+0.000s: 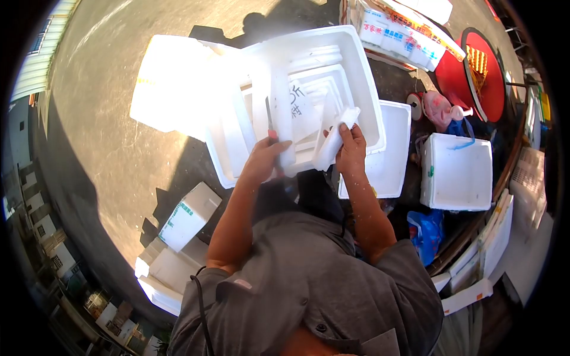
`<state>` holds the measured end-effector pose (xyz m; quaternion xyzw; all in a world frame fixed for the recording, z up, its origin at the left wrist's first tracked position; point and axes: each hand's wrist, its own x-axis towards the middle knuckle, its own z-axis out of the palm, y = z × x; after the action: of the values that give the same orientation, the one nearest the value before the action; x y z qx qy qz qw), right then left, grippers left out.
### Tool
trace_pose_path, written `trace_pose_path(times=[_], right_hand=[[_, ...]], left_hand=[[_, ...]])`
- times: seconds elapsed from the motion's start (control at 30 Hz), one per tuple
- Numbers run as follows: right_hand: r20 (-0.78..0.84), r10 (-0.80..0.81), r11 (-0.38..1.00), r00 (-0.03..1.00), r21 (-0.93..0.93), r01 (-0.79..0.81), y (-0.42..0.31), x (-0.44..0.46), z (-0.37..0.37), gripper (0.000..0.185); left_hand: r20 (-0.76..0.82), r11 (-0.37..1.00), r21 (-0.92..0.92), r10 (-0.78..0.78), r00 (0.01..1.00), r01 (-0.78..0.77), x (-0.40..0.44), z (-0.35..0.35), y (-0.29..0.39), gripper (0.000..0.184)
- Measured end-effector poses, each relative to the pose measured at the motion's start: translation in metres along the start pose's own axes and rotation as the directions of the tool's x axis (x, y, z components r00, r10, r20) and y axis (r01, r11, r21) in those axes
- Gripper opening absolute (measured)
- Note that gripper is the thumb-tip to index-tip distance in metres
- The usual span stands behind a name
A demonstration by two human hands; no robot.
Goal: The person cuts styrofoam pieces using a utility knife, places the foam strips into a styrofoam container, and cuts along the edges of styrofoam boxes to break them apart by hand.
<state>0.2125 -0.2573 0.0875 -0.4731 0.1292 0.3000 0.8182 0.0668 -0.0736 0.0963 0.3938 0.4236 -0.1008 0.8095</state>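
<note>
Item 1: tub (369, 77), my landmark; white foam, open, holding loose foam strips (237, 133) and a panel (304, 113) with black handwriting.
Item 2: left hand (264, 159), over the tub's near edge, curled round the red handle of a knife (273, 135), blade pointing into the tub.
Item 3: right hand (351, 151), at the tub's near right, pinching a foam piece (334, 141) between thumb and fingers, above the rim.
Step, as I judge it: cutting foam down into the tub. The next move calls for a steady pinch and a blade kept off the right fingers.
Item 4: tray (393, 157), shallow, against the tub's right side.
Item 5: box (457, 172), open, right of the tub; blue strap (466, 142) over its rim.
Item 6: carton (190, 216), below-left of the tub; contents I cannot tell.
</note>
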Motion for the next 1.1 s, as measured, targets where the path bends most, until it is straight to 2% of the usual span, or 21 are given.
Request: trace_pose_path(times=[0.03, 0.07, 0.17, 0.2, 0.23, 0.3, 0.33, 0.37, 0.47, 0.5, 0.6, 0.63, 0.7, 0.77, 0.8, 0.83, 0.87, 0.97, 1.03, 1.1], right_hand=[[-0.009, 0.043, 0.993, 0.999, 0.110, -0.041, -0.002, 0.000, -0.001, 0.023], [0.018, 0.083, 0.987, 0.996, 0.140, -0.084, -0.002, -0.001, -0.006, 0.022], [0.061, 0.183, 0.964, 0.981, 0.182, -0.191, 0.002, -0.005, -0.015, 0.021], [0.045, 0.206, 0.964, 0.978, 0.163, -0.210, 0.003, -0.010, -0.016, 0.021], [0.026, 0.228, 0.963, 0.973, 0.143, -0.230, 0.004, -0.014, -0.017, 0.022], [-0.063, -0.004, 0.984, 0.998, -0.180, -0.007, 0.013, -0.017, -0.019, 0.026], [-0.075, -0.124, 0.935, 0.989, -0.341, 0.092, 0.016, -0.018, -0.022, 0.028], [-0.070, -0.177, 0.890, 0.982, -0.437, 0.129, 0.016, -0.019, -0.026, 0.034], [-0.198, 0.002, 0.895, 0.980, -0.438, -0.090, 0.003, -0.020, -0.013, 0.043], [-0.197, 0.028, 0.896, 0.980, -0.430, -0.112, -0.001, -0.021, -0.012, 0.047], [-0.182, 0.106, 0.896, 0.978, -0.409, -0.173, -0.009, -0.019, -0.008, 0.061], [-0.113, 0.131, 0.870, 0.985, -0.462, -0.169, -0.010, -0.017, -0.011, 0.059], [0.033, 0.190, 0.817, 0.981, -0.560, -0.139, -0.011, -0.005, -0.023, 0.056], [0.023, 0.233, 0.792, 0.972, -0.584, -0.176, -0.013, 0.006, -0.037, 0.060], [0.014, 0.254, 0.777, 0.967, -0.598, -0.195, -0.013, 0.010, -0.041, 0.062], [0.039, 0.327, 0.812, 0.944, -0.522, -0.260, -0.019, 0.012, -0.039, 0.061], [0.033, 0.315, 0.844, 0.948, -0.467, -0.264, -0.025, 0.012, -0.037, 0.061], [0.009, 0.234, 0.924, 0.972, -0.312, -0.220, -0.038, 0.013, -0.037, 0.060], [-0.022, 0.139, 0.940, 0.990, -0.312, -0.139, -0.049, 0.013, -0.044, 0.059], [-0.039, 0.083, 0.931, 0.996, -0.354, -0.092, -0.054, 0.011, -0.052, 0.063]], left_hand=[[0.018, 0.995, -0.080, -0.057, 0.998, 0.059, 0.006, 0.005, -0.006, 0.037], [0.040, 0.980, -0.161, -0.114, 0.993, 0.119, 0.014, 0.007, -0.016, 0.038], [0.226, 0.985, -0.158, -0.026, 0.974, 0.063, 0.028, 0.023, -0.052, 0.044], [0.268, 0.905, -0.348, -0.153, 0.951, 0.244, 0.016, 0.041, -0.033, 0.046], [0.246, 0.926, -0.297, -0.159, 0.956, 0.231, 0.017, 0.049, -0.035, 0.047], [0.201, 0.960, -0.196, -0.160, 0.966, 0.199, 0.021, 0.062, -0.034, 0.048], [0.191, 0.968, -0.170, -0.154, 0.969, 0.187, 0.019, 0.065, -0.032, 0.049], [0.179, 0.974, -0.142, -0.148, 0.973, 0.175, 0.015, 0.068, -0.029, 0.049], [0.174, 0.992, -0.056, -0.098, 0.980, 0.110, 0.020, 0.069, -0.033, 0.051], [0.180, 0.996, -0.029, -0.079, 0.980, 0.086, 0.021, 0.071, -0.034, 0.051], [0.172, 0.906, 0.402, -0.216, 0.961, 0.132, 0.023, 0.070, -0.025, 0.052], [0.216, 0.897, 0.440, -0.155, 0.964, 0.046, 0.011, 0.080, -0.012, 0.050], [0.209, 0.874, 0.483, -0.169, 0.963, 0.049, 0.000, 0.089, -0.001, 0.049], [0.214, 0.815, 0.575, -0.237, 0.948, 0.074, 0.004, 0.084, -0.001, 0.048], [0.208, 0.824, 0.562, -0.231, 0.950, 0.078, 0.000, 0.085, 0.004, 0.040], [0.204, 0.832, 0.549, -0.225, 0.953, 0.079, -0.006, 0.090, 0.014, 0.032], [0.203, 0.841, 0.536, -0.218, 0.955, 0.079, -0.009, 0.092, 0.020, 0.025], [0.129, 0.968, 0.237, -0.110, 0.986, 0.077, 0.002, 0.076, 0.020, 0.027], [-0.105, 0.930, 0.365, 0.074, 0.992, -0.031, 0.052, 0.042, -0.012, 0.031], [-0.335, 0.887, 0.459, 0.224, 0.915, -0.049, 0.084, 0.027, -0.011, 0.032]])
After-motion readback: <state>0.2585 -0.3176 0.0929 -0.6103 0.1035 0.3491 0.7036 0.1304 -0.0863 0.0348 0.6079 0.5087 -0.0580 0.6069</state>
